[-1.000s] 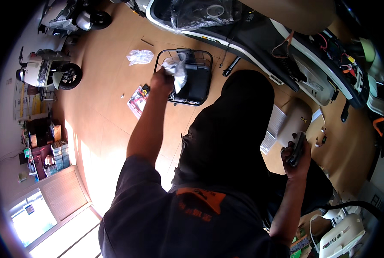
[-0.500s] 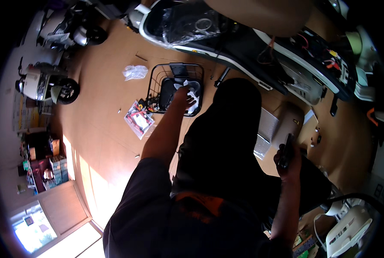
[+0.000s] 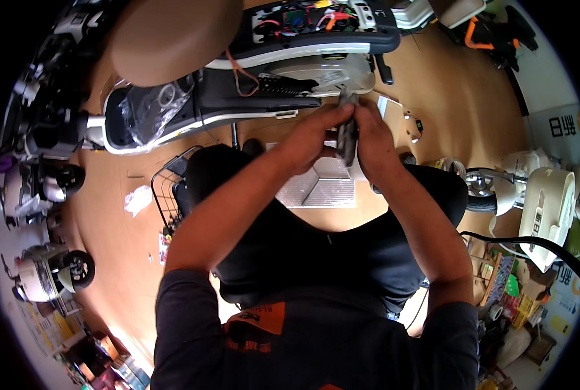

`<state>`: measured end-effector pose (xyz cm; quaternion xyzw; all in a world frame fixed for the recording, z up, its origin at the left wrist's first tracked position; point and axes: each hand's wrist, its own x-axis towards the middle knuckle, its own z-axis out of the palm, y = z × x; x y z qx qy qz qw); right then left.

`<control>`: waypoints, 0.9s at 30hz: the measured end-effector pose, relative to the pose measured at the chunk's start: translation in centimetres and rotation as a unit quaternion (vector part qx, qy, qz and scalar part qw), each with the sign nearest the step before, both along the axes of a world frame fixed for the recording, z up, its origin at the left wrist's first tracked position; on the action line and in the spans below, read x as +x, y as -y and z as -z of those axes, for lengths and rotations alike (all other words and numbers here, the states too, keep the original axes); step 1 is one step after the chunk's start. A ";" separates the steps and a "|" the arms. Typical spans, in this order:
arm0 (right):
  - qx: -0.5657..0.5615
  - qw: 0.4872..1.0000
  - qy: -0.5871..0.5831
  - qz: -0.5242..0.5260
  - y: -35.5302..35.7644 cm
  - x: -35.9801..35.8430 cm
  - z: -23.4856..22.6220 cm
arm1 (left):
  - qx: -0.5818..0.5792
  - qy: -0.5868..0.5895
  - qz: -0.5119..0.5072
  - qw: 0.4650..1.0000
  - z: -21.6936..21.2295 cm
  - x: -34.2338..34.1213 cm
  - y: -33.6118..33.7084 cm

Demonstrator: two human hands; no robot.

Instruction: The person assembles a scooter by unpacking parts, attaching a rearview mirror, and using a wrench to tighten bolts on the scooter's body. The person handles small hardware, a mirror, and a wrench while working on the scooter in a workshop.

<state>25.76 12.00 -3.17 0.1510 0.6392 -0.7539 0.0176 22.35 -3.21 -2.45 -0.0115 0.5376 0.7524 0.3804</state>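
Note:
Both my hands meet in front of me, below the electric scooter [image 3: 290, 107] and over the floor. Between them is a dark grey, elongated part [image 3: 347, 140], its long side running away from me; its exact kind is not clear. My left hand [image 3: 309, 140] closes on its left side, thumb near the far end. On the other side, my right hand [image 3: 372, 136] grips it with the fingers largely hidden. Beneath the hands lies a silvery bubble-wrap sheet [image 3: 329, 185].
A brown rounded scooter seat [image 3: 176, 39] looms at upper left. The scooter's opened compartment shows coloured wires [image 3: 309, 21]. A black wire basket [image 3: 166, 188] stands left of my knee, near a crumpled clear plastic bag [image 3: 138, 200]. More scooters [image 3: 46, 273] are parked at far left.
My view has swung right. My left hand has left the basket and come to my right hand; both now hold the dark part. The brown rounded piece by the bubble wrap is no longer visible there.

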 end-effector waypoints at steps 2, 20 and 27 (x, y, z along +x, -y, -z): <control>0.045 0.998 0.013 -0.036 -1.3 0.9 1.9 | 0.046 0.023 -0.007 0.999 4.9 0.0 -1.0; 0.213 0.963 0.041 -0.162 -3.8 -0.1 6.9 | -0.041 -0.011 -0.059 0.997 8.6 0.9 -3.7; 0.247 0.955 0.029 -0.160 -3.8 0.3 7.5 | -0.123 -0.053 -0.041 0.990 10.9 1.1 -2.7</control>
